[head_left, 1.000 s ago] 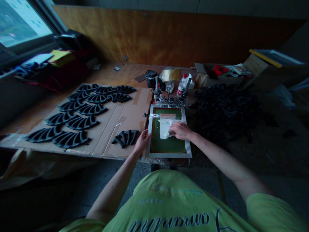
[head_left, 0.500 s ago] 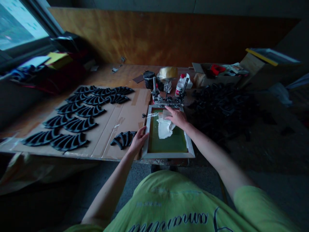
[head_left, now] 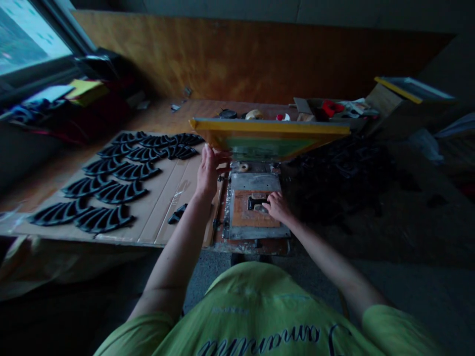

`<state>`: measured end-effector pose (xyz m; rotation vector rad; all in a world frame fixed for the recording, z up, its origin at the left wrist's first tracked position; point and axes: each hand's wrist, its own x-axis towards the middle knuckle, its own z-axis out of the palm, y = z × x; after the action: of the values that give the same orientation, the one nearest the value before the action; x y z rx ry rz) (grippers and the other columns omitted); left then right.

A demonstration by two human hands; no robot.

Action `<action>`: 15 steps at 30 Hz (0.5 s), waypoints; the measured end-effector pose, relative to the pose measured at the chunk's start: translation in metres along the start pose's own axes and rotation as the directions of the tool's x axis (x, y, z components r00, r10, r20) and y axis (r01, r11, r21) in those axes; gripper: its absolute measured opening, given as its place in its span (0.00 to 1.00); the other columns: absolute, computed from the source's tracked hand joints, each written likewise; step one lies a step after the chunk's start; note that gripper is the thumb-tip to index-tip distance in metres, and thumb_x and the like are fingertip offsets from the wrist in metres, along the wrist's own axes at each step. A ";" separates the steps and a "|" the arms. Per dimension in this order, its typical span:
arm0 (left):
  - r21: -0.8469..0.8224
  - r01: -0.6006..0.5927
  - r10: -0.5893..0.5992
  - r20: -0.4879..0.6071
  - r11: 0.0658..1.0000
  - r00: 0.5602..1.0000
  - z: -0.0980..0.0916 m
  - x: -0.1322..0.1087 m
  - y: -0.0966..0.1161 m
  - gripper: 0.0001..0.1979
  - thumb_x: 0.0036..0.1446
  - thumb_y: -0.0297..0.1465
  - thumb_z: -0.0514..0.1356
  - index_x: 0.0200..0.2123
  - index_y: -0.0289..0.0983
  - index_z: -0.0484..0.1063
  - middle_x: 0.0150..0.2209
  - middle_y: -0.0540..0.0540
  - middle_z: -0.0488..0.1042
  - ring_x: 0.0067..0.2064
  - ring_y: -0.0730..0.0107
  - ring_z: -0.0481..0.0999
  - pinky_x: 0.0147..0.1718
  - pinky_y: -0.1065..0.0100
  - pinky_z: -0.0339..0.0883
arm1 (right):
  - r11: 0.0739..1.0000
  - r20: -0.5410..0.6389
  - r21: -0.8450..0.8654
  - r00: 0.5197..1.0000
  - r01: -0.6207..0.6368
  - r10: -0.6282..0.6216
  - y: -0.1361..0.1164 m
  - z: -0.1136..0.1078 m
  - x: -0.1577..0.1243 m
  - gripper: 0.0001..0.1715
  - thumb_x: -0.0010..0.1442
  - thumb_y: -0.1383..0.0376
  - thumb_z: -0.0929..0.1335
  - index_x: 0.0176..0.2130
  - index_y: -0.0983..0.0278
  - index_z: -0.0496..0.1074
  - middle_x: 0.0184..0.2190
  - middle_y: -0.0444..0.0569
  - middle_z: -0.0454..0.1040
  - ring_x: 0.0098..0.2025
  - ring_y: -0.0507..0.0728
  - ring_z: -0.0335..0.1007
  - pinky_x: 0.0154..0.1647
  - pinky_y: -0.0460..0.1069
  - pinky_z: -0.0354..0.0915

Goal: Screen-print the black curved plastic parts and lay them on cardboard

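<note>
Yellow screen frame (head_left: pixel 269 134) tilted up, long axis crosswise.

1. Plywood wall (head_left: pixel 237 54): orange-brown, along the far side;
2. Window (head_left: pixel 29 34): upper left, daylit;
3. Wooden bench (head_left: pixel 163 111): below wall and window;
4. Floor (head_left: pixel 208 284): grey, shadowed;
5. Light: dim, brightest at window.

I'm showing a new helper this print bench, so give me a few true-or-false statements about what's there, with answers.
The screen frame is raised above the printing bed. True.
The right hand rests on the raised frame. False: it is on a black piece on the orange pad.
The left hand is up at the frame's lower edge. True.
The black fan-shaped pieces on the cardboard sheet lie in a heap. False: they lie in neat rows.
</note>
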<state>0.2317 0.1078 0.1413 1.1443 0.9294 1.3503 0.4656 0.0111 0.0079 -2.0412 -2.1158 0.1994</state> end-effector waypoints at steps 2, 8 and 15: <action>-0.007 0.067 -0.068 -0.049 0.998 0.997 0.005 -0.022 -0.014 0.30 0.60 0.57 0.51 0.53 0.41 0.65 0.44 0.42 0.79 0.40 0.67 0.80 0.31 0.69 0.72 | 0.998 0.068 -0.028 0.996 -0.058 0.060 -0.015 0.002 -0.002 0.11 0.66 0.61 0.67 0.40 0.67 0.72 0.43 0.59 0.76 0.50 0.62 0.68 0.49 0.52 0.62; 0.074 0.689 -0.686 0.209 0.721 0.697 0.017 -0.132 -0.082 0.31 0.52 0.59 0.59 0.44 0.37 0.70 0.42 0.37 0.79 0.40 0.58 0.80 0.30 0.64 0.74 | 0.992 -0.036 0.123 0.999 -0.025 0.030 -0.063 -0.005 -0.018 0.10 0.69 0.62 0.62 0.41 0.65 0.69 0.39 0.57 0.75 0.47 0.61 0.68 0.48 0.53 0.62; 0.019 0.579 -0.560 -0.234 0.815 0.795 -0.065 -0.117 -0.098 0.21 0.57 0.51 0.58 0.37 0.37 0.66 0.33 0.44 0.78 0.31 0.66 0.80 0.27 0.69 0.72 | 0.978 -0.003 0.112 0.984 0.178 -0.179 -0.007 -0.010 -0.019 0.11 0.65 0.71 0.65 0.46 0.62 0.72 0.47 0.52 0.73 0.50 0.57 0.67 0.51 0.51 0.64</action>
<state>0.1863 0.0074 0.0175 0.6904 1.3798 0.9437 0.4618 -0.0080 0.0182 -1.7796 -2.2231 0.2913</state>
